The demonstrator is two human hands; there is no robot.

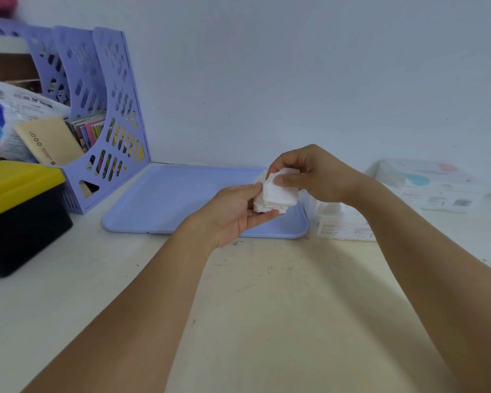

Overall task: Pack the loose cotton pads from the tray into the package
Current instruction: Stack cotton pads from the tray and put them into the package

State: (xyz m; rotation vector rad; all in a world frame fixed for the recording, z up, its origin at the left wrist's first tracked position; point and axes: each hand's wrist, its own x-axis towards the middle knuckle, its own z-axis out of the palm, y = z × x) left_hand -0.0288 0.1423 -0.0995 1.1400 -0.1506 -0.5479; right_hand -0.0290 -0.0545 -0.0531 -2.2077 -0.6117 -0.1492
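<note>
White cotton pads [277, 191]: a stack held above the lilac tray [165, 199].
Left hand [238, 212]: cradles the stack.
Right hand [309, 174]: pinches its top.
Package [343, 219]: on bench, beside tray.

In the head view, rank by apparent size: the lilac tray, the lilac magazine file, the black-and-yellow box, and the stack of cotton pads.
1. Lilac tray and lilac magazine file: look alike in size, so unranked.
2. Black-and-yellow box: cropped at the frame edge and nearer the camera, so unsure.
3. Stack of cotton pads: clearly smallest.
</note>
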